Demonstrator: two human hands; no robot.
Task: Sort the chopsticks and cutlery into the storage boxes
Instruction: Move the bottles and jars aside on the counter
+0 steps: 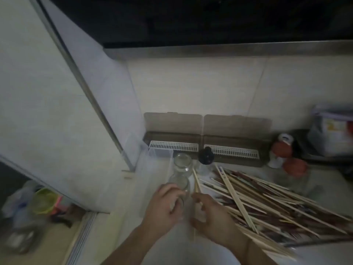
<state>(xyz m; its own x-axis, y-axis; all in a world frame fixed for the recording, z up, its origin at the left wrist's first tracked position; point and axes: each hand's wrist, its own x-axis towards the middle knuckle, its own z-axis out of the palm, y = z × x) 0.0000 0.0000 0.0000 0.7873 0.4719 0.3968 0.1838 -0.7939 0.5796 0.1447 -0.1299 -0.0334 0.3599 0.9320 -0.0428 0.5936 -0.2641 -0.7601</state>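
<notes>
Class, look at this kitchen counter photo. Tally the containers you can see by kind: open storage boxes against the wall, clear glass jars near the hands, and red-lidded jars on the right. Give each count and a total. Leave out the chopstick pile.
Open storage boxes: 2
Clear glass jars: 2
Red-lidded jars: 2
Total: 6

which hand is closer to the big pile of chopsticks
Right. The right hand sits at the pile's left edge, pinching a pair of chopsticks. The left hand is further left, by a glass jar.
</notes>
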